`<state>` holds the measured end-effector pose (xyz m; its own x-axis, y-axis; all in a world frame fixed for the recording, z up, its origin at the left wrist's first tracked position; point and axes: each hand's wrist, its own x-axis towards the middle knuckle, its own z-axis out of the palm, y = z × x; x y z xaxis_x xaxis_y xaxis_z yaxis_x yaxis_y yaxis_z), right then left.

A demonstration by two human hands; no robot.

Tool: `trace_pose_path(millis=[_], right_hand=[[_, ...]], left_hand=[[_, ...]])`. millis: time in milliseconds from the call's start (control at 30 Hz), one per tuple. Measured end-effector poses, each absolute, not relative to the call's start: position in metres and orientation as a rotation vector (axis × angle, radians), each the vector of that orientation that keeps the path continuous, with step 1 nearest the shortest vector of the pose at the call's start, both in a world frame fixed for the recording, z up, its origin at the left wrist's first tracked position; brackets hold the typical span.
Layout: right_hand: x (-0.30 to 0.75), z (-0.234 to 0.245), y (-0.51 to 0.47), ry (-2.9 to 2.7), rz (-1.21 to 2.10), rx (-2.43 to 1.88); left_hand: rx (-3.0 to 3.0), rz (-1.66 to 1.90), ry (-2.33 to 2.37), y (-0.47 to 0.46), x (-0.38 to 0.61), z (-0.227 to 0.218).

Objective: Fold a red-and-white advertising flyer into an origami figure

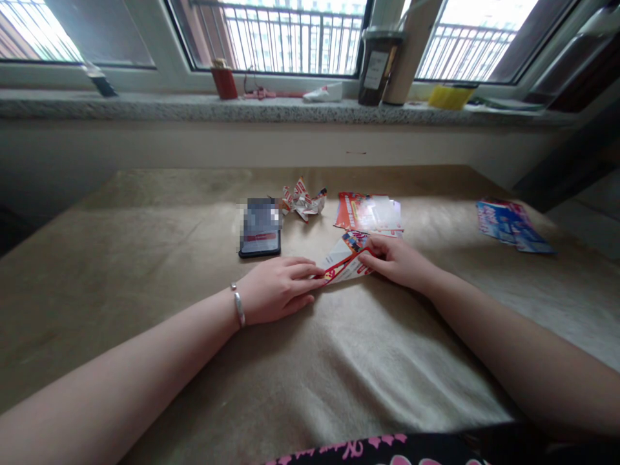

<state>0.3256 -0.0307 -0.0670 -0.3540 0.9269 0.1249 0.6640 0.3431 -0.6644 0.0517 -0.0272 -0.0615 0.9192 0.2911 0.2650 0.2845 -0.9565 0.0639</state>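
A printed paper leaflet (345, 266), red, white and yellow with a fold across it, lies on the table in front of me. My left hand (278, 287) rests flat with its fingers stretched out, the fingertips on the leaflet's left end. At the other end, my right hand (394, 259) pinches the leaflet's edge between thumb and fingers. Just beyond it are more red and white leaflets (361, 212) in a loose pile. A crumpled or folded paper piece (304, 199) stands behind my left hand, beside a phone (260, 229) with a partly blurred screen.
Several blue and red leaflets (511, 225) lie fanned at the table's right. The brownish cloth (169, 271) on the table is wrinkled near me. On the windowsill (169, 111) stand a red lighter-like object (224, 81), a dark lidded cup (378, 68) and a yellow item (450, 97).
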Motion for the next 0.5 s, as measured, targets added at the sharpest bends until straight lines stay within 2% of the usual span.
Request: trace_pose_path(millis=[500], right_hand=[[0.3226,-0.0631,-0.0318,-2.261,0.401,-1.563]], left_hand=[[3.048,0.479,0.531,-0.0337,0.0567,-0.0669]])
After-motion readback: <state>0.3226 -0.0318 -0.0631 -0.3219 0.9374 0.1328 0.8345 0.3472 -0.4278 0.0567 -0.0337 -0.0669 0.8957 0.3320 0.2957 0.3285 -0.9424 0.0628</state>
